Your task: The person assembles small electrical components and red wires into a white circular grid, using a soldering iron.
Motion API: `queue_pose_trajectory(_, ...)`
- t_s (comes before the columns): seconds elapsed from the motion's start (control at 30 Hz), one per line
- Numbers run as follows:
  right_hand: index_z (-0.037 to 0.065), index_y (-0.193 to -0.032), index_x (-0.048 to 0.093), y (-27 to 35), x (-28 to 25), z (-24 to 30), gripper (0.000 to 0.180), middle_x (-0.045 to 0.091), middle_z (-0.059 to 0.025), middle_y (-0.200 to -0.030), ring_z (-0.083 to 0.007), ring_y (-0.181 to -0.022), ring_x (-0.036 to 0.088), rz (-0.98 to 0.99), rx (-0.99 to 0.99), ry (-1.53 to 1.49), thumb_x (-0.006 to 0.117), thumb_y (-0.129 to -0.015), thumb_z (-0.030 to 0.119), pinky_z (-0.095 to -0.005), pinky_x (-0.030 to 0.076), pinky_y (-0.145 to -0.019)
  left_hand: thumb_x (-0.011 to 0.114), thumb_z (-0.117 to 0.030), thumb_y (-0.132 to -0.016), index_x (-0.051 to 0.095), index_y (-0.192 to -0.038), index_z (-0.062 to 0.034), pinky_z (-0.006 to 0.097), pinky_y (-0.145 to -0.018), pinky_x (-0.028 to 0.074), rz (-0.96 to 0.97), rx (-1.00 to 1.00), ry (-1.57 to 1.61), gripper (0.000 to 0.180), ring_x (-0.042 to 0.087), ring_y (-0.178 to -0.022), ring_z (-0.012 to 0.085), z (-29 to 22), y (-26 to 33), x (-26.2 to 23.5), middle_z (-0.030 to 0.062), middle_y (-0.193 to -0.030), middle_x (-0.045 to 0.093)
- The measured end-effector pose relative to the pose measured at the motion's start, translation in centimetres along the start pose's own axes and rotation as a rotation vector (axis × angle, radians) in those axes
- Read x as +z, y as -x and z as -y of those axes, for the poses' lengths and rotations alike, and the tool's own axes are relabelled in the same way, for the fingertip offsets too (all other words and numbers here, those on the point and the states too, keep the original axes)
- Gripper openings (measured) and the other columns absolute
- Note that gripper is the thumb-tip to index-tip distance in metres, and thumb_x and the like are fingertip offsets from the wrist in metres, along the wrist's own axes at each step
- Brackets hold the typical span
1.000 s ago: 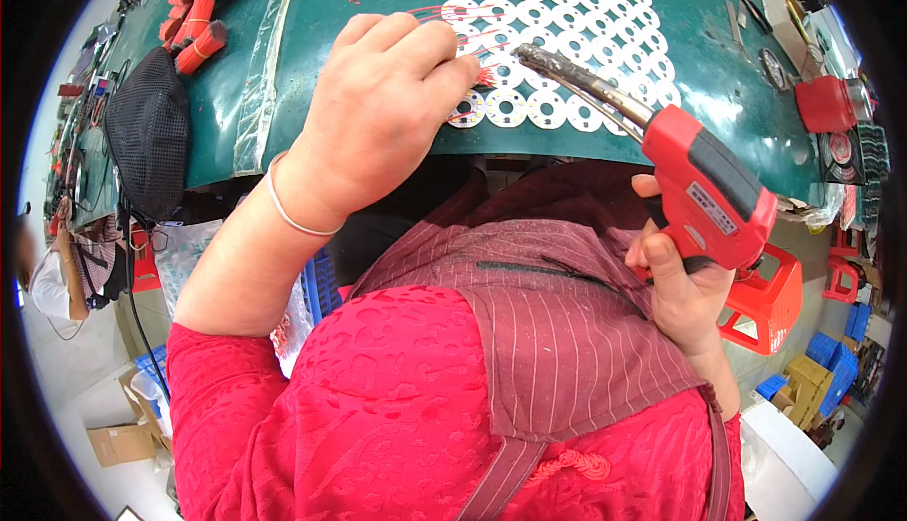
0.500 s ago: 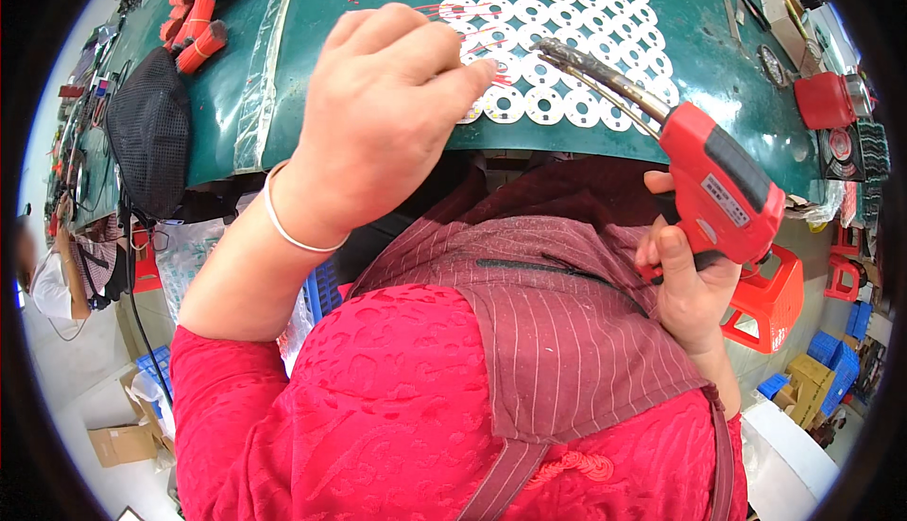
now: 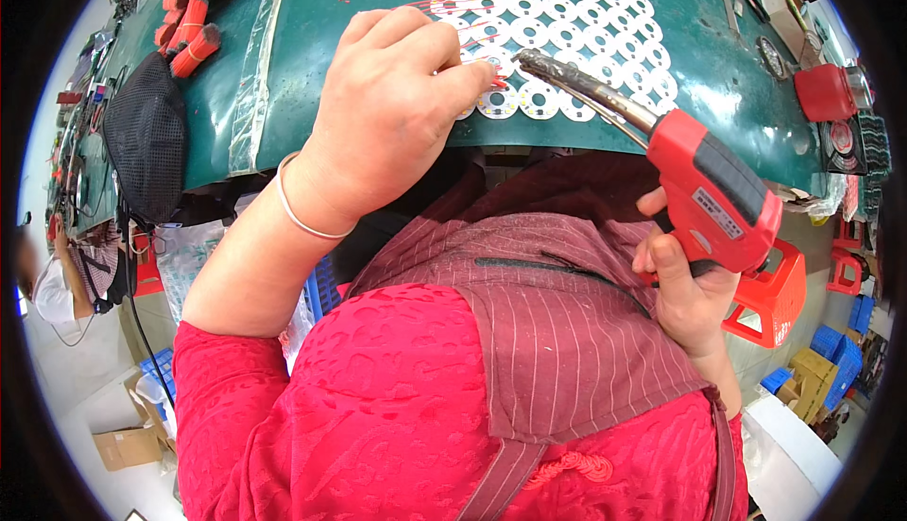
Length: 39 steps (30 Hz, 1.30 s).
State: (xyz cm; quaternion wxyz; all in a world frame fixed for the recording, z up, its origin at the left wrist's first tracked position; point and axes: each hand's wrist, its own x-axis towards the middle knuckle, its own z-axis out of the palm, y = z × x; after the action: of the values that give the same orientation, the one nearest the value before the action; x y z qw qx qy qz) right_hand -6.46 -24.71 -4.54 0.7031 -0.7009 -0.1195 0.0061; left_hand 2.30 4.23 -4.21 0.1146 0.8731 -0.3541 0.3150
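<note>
My left hand (image 3: 397, 110) is closed in a pinch on thin red wires (image 3: 499, 79), whose ends show past the thumb and fingers. It hovers over the near left edge of a sheet-like array of round white circuit boards (image 3: 539, 98), each with a hole in the middle. My right hand (image 3: 694, 285) is wrapped round the grip of a red and black soldering gun (image 3: 713, 190). The gun's dark, crusted tip points left and lies above the boards, a little right of the wire ends. My left palm is turned away, so part of the wires is hidden.
Bundles of red wire (image 3: 196, 49) lie at the far left of the green-topped table (image 3: 312, 20), near a black mesh cover (image 3: 146, 134). On the right are a red block-shaped device (image 3: 822, 96) and an open box (image 3: 786, 11). A red stool (image 3: 779, 294) stands below.
The soldering gun's tip has moved left and slightly down, closer to the wire ends. My left hand has shifted slightly right, still pinching the wires.
</note>
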Motion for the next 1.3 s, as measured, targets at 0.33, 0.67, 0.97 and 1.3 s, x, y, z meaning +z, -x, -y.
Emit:
queue_pose_trajectory(0.33,0.0,-0.127,0.052,0.1,0.4,0.0,0.04,0.064,-0.0144,-0.113,-0.0095,-0.076,0.06,-0.017,0.039,-0.002,0.065,-0.089,-0.002,-0.0228,0.051,-0.063,0.07,-0.01,-0.068,0.071,-0.085,-0.014,0.034,-0.07,0.042,-0.006,0.031,-0.033,0.017,0.054,-0.072,0.0199,0.1,0.2,0.0,-0.0006,-0.071,0.053)
queue_pose_trajectory(0.67,-0.001,-0.132,0.047,0.0,0.3,0.0,0.047,0.064,-0.0166,-0.118,-0.0086,-0.078,0.06,0.027,0.019,0.007,0.064,-0.089,-0.003,-0.0222,0.051,-0.065,0.07,-0.01,-0.068,0.071,-0.085,-0.0142,0.034,-0.07,0.042,-0.011,0.046,-0.06,0.018,0.054,-0.071,0.02,0.2,0.3,0.1,-0.0007,-0.071,0.052)
queue_pose_trajectory(0.97,-0.001,-0.116,0.059,0.4,-0.1,-0.3,0.031,0.067,-0.0074,-0.1,-0.0089,-0.078,0.06,0.015,0.019,0.196,0.069,-0.087,-0.001,-0.0244,0.051,-0.068,0.07,-0.012,-0.07,0.071,-0.084,-0.0141,0.034,-0.07,0.042,-0.01,0.05,-0.062,0.015,0.054,-0.07,0.0201,0.2,0.3,0.1,-0.0004,-0.071,0.053)
queue_pose_trajectory(1.3,-0.001,-0.113,0.06,0.3,0.0,-0.2,0.029,0.067,-0.0071,-0.098,-0.0098,-0.081,0.061,0.005,0.044,0.175,0.07,-0.086,0.0,-0.0247,0.051,-0.07,0.07,-0.011,-0.069,0.071,-0.085,-0.013,0.035,-0.07,0.042,-0.015,0.062,-0.068,0.016,0.054,-0.07,0.0203,0.3,0.3,0.2,0.0,-0.07,0.053)
